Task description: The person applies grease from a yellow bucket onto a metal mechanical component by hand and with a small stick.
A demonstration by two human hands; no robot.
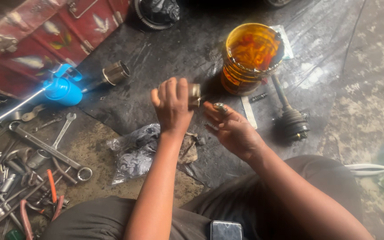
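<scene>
Phone (226,230) on lap; left hand (172,106) grips metal sleeve (194,95); right hand (232,129) pinches small part (221,107)

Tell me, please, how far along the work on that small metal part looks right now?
Seemingly done: the axle shaft with rubber boot lies set aside beside the amber tub of liquid. In hand: the left hand grips a small metal cylinder, and the right hand pinches a small metal piece close beside it. Left: the two pieces are still apart; a spring and wrenches lie unused.
</scene>
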